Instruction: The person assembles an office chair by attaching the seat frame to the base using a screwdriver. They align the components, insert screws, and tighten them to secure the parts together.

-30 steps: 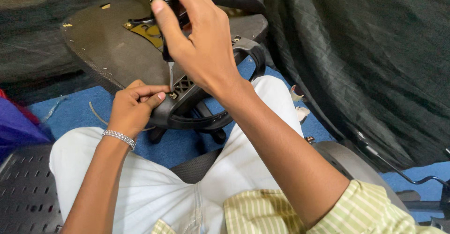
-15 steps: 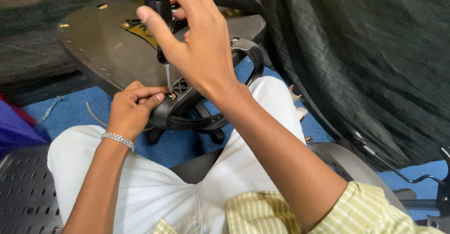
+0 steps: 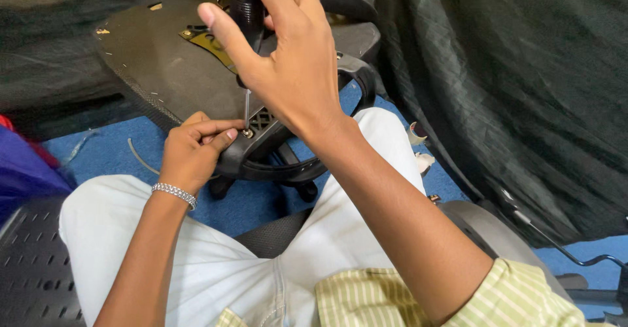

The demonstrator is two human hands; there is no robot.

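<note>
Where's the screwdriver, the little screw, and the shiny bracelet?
screwdriver [image 3: 246, 108], head view, on its thin metal shaft.
screw [image 3: 247, 132], head view, on its head.
bracelet [image 3: 174, 194], head view, on the chain across the left wrist.

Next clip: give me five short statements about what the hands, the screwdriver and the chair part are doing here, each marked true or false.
1. The right hand grips the screwdriver by its black handle. True.
2. The left hand lies flat on the trousers. False: its fingertips pinch at the screw by the driver tip.
3. The screwdriver stands roughly upright. True.
4. The floor is red. False: it is blue.
5. The left wrist is bare. False: it wears a silver bracelet.
</note>
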